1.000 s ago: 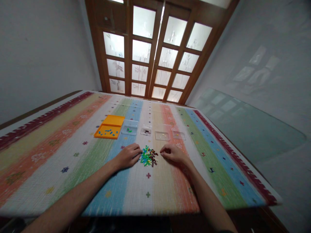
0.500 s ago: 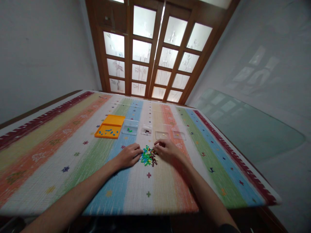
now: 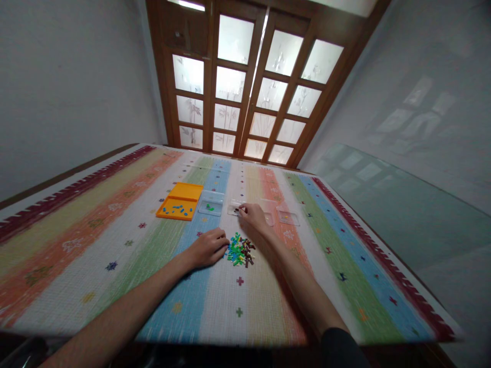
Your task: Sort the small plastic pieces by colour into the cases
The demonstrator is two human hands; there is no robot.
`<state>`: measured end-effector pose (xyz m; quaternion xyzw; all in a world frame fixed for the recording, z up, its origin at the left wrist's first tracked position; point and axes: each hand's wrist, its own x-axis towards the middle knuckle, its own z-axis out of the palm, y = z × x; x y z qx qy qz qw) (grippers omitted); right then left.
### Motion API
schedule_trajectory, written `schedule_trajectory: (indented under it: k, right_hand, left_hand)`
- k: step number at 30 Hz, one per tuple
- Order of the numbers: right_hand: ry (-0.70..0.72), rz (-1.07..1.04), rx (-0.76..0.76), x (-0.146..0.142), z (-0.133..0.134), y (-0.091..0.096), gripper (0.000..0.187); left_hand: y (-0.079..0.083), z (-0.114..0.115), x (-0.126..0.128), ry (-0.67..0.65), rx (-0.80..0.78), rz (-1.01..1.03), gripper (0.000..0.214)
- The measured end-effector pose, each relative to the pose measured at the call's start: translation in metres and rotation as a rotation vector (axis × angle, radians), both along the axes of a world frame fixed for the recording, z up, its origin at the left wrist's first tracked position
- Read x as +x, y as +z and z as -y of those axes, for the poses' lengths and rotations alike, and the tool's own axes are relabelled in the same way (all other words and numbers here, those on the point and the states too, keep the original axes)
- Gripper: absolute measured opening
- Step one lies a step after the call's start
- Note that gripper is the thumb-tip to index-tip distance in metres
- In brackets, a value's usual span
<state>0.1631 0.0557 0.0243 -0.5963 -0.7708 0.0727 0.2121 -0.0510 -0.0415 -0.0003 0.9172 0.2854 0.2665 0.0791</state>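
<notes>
A mixed pile of small toy building bricks, green, blue, yellow and brown, lies on the striped cloth. My left hand rests at the pile's left edge, fingers curled, tips against the bricks; whatever they hold is hidden. My right hand is at the small clear box with dark brown bricks, its thumb and finger pinched together over the box's right side. Anything in that pinch is too small to make out. Behind the right hand, another clear box is partly covered.
To the left, an open orange case holds several blue bricks. Beside it stands a clear box with green bricks. A further clear box with a few yellowish bricks is on the right. Wooden glazed doors rise beyond the table.
My right hand has moved from the pile's right edge forward to the clear box of dark bricks. My left hand stays beside the pile. The view has shifted slightly.
</notes>
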Motion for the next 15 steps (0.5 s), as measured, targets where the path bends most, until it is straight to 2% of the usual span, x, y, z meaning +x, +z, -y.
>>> schedule_trajectory:
  k: [6,11,15]
  right_hand:
    - [0.013,-0.008,0.007,0.003,0.012,0.002,0.024]
    - [0.204,-0.096,-0.007,0.022,0.042,0.005,0.024]
    - [0.283,-0.18,-0.08,0.037,0.07,-0.001,0.025]
  left_hand:
    - [0.001,0.002,-0.001,0.015,-0.008,0.011,0.021]
    - [0.0,0.002,0.0,-0.005,-0.008,0.022,0.021]
    - [-0.001,0.001,0.001,-0.024,-0.001,0.019,0.021]
